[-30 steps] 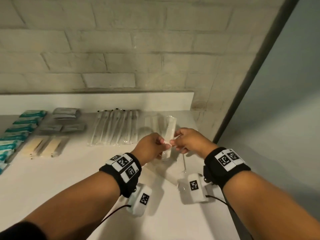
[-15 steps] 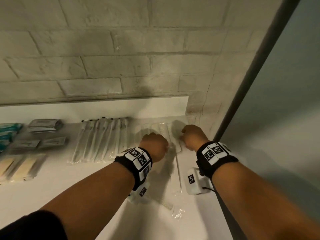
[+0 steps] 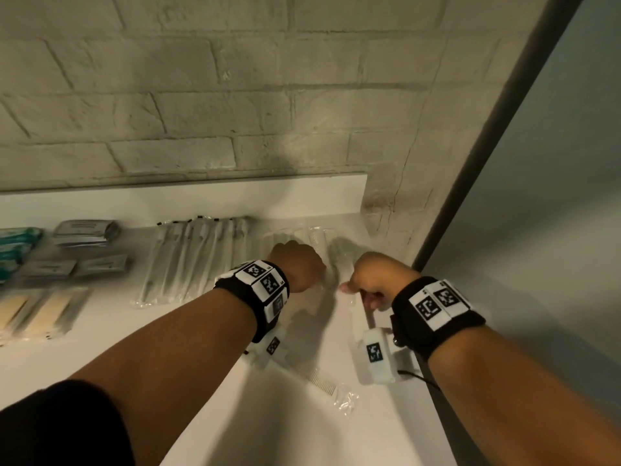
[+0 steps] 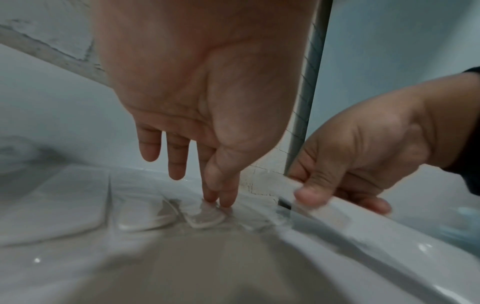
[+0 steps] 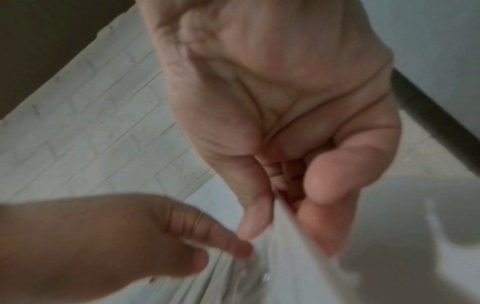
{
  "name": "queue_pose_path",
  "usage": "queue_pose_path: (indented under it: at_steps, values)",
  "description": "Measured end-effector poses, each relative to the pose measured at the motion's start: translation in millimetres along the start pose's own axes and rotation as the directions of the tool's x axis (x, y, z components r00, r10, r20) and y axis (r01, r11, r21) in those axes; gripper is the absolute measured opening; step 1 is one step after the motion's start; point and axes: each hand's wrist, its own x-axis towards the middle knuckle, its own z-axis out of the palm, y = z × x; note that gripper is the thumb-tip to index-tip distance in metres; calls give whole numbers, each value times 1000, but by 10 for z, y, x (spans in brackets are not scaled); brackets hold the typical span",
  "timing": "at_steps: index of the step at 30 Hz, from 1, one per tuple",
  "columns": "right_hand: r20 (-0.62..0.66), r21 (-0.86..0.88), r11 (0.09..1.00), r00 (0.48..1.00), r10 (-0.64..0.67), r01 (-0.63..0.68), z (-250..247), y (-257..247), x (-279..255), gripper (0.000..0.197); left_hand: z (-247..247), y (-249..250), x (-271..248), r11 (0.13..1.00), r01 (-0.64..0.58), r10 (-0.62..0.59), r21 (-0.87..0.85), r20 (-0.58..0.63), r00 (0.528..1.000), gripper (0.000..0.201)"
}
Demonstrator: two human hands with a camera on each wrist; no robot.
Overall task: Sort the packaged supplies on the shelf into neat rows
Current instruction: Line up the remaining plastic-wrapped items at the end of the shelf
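Clear-wrapped combs (image 3: 302, 235) lie in a row at the back right of the white shelf (image 3: 168, 348). My left hand (image 3: 295, 267) reaches down over them. Its thumb and index tips (image 4: 221, 200) pinch the wrap at the rounded end of one packaged comb (image 4: 205, 217) lying on the shelf, and its other fingers hang straight. Just to the right, my right hand (image 3: 369, 284) pinches the edge of a long clear packet (image 3: 353, 307), thumb above and fingers beneath (image 5: 319, 236). Blur hides whether both hands hold one packet. Another packaged comb (image 3: 324, 386) lies loose near the front.
Further left lie long slim packets (image 3: 195, 260), grey sachets (image 3: 84, 230), teal packets (image 3: 16, 243) and beige packets (image 3: 40, 311). A brick wall backs the shelf. A dark post (image 3: 487, 146) stands at the shelf's right end.
Both hands have moved from mid-shelf to the back right and brought the clear packet down beside the row of combs. My head has tilted, so the shelf sits lower in view.
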Motion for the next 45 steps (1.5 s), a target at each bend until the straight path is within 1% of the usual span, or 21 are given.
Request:
queue_pose_path:
  at_steps: [3,5,6,8,10,12,15,21,24,26,28,30,31,32,33,35,37,38,40,42,45]
  values:
    - [-122,133,990,992,-39,55,-189,54,162,39,13,-27,36,996,-46,48,76,-12,999,42]
    - [-171,128,987,982,-76,99,-254,86,214,45,50,-21,77,998,-51,53,40,-70,996,42]
    - [-220,38,990,968,-124,135,-269,107,256,49,61,-7,95,999,-46,45,-2,-119,992,42]
    - [-280,-258,948,925,-257,185,-251,164,324,55,83,43,123,995,-66,50,-76,-196,979,42]
    - [-225,-460,865,915,-334,202,-188,180,358,53,96,120,153,990,-102,85,-100,-160,983,45]
    - [-153,-564,798,924,-351,210,-147,176,376,54,93,199,167,990,-124,120,-72,-56,991,49]
    - [-123,-616,761,929,-350,205,-187,157,373,59,68,229,167,992,-117,118,-36,38,992,44]
    - [-93,-688,693,920,-381,217,-198,47,464,64,72,162,173,993,-114,114,10,53,992,38]
    - [-86,-656,718,922,-378,233,-181,-23,485,66,112,149,205,995,-102,101,15,58,993,41]
    - [-128,-607,760,916,-381,231,-178,-7,454,56,116,134,212,995,-97,96,22,73,993,45]
    - [-236,-512,837,905,-353,194,-206,41,404,43,99,116,214,995,-89,85,34,96,992,49]
    - [-291,-491,858,900,-324,150,-173,28,221,32,56,108,197,995,-90,84,37,129,988,51]
    - [-255,-523,836,905,-340,166,-101,12,98,28,42,107,178,996,-83,76,43,143,987,52]
    - [-177,-559,798,908,-379,224,-27,-18,-58,26,10,102,186,995,-83,74,53,154,985,53]
    - [-50,-579,749,903,-427,322,116,-49,-238,27,6,97,186,994,-89,76,70,167,983,55]
    - [189,-599,640,861,-472,482,423,-113,-593,40,4,83,203,988,-118,95,101,204,974,57]
    - [309,-668,529,841,-444,524,678,-165,-768,50,7,79,207,981,-143,105,133,258,960,55]
    - [320,-708,493,852,-415,506,783,-186,-759,56,6,75,211,981,-143,105,128,269,958,54]
    - [264,-737,506,880,-394,447,896,-199,-692,64,-2,82,200,982,-142,105,121,266,958,54]
    - [218,-704,533,857,-467,469,880,-174,-663,55,-5,89,194,981,-142,104,130,260,960,54]
    - [207,-648,543,809,-549,534,802,-110,-666,40,-6,83,213,979,-137,92,150,276,957,54]
